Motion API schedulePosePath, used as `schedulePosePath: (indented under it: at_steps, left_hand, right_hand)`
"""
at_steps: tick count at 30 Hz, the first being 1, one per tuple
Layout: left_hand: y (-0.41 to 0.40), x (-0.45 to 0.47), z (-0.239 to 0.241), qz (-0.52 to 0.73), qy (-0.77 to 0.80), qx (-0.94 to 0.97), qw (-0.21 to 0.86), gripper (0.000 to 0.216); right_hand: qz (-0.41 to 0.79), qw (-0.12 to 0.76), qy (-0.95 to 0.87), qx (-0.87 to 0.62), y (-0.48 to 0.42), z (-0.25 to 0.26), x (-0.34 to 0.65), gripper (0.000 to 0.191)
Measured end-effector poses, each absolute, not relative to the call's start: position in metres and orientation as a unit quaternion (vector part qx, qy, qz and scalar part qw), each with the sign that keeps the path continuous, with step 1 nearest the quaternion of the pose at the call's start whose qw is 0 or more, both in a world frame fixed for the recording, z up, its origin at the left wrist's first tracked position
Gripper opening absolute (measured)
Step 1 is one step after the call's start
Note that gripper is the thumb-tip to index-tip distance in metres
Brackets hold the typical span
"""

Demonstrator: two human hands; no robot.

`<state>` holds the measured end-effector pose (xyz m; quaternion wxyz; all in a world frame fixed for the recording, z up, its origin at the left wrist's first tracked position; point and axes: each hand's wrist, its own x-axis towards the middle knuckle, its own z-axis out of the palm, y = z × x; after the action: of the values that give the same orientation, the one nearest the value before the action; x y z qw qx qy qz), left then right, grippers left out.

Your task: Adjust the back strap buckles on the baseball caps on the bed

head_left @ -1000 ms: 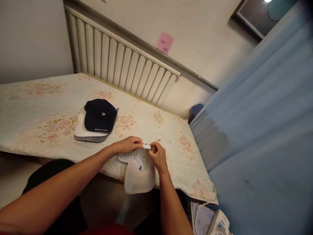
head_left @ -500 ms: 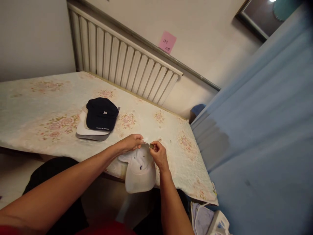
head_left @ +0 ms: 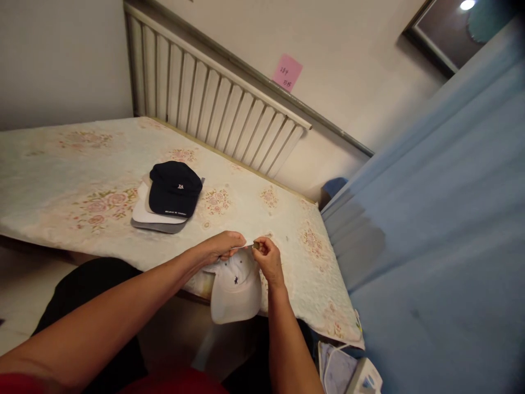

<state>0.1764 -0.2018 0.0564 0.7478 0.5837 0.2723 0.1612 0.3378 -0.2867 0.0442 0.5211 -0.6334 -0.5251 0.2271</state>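
Observation:
A white baseball cap with a small dark emblem hangs at the bed's near edge, brim toward me. My left hand is closed on the cap's back strap, thumb along the top. My right hand pinches the small metal buckle of that strap between thumb and fingers. Left of my hands lies a stack of caps: a navy cap with white lettering on top, then a beige one, a white cap and a grey cap at the bottom.
The caps rest on a bed with a floral cover. Behind it a white radiator runs along the wall, a pink note above. A blue curtain hangs at the right. A white box stands low at the bottom right.
My left hand has shifted slightly right and down, its thumb now stretched along the strap toward the buckle. The right hand keeps its pinch. The view has tilted a little.

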Motion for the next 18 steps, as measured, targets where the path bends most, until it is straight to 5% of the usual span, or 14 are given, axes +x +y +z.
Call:
schedulePosePath:
  at_steps: [18]
  left_hand:
    - [-0.1957, 0.1724, 0.0541, 0.093, 0.241, 0.592, 0.763, 0.026]
  right_hand:
    - [0.261, 0.494, -0.545, -0.626, -0.2899, 0.0483, 0.337, 0.02]
